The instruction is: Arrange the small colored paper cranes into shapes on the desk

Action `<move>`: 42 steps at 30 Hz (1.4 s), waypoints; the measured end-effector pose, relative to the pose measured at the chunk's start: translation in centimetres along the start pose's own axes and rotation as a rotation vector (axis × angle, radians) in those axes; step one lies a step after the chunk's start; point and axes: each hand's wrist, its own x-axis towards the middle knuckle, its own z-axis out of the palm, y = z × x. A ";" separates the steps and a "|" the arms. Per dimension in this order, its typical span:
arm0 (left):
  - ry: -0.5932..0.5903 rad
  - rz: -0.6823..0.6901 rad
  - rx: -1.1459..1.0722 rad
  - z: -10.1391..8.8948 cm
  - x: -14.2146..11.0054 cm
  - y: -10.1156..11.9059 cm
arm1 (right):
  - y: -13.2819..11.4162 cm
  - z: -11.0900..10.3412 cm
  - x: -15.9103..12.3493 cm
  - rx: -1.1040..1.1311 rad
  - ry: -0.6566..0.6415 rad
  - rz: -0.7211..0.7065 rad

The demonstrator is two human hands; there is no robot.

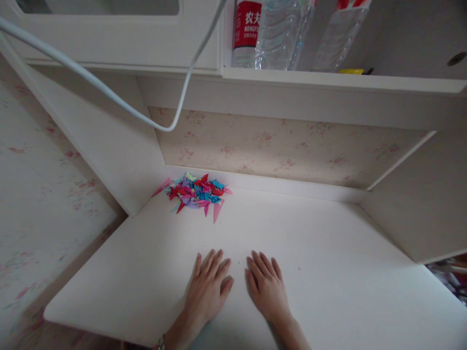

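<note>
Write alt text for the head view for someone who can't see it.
A person's left hand and right hand lie palms down on a white desk. Beyond them is a colorful paper pile; bottles stand on a shelf above.

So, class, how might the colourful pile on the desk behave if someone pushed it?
The pile would probably spread rather than slide as one, since its pieces look separate and loosely heaped. Each is likely light, being small and apparently folded paper. Their thin, pointed ends may bend or crumple easily.

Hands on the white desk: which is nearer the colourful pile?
The left hand: it lies closer to the pile; the right hand rests farther right.
</note>
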 end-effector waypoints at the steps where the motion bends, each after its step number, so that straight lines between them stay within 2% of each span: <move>1: -0.004 0.003 -0.004 0.0 0.0 0.0 | -0.1 -0.1 0.0 -0.002 -0.004 0.006; 9: -0.036 -0.010 -0.031 -0.2 0.1 0.0 | -0.3 -0.1 0.0 0.014 0.010 0.034; 17: -0.026 -0.013 -0.038 -0.2 0.0 0.0 | 0.1 0.3 -0.1 0.009 0.038 0.000; 32: 0.004 -0.002 -0.046 -0.2 0.1 -0.2 | 0.4 0.1 0.1 0.032 0.012 0.009; 42: -0.020 0.010 -0.034 0.3 -0.1 -0.5 | 0.3 -0.1 0.2 0.054 -0.018 0.032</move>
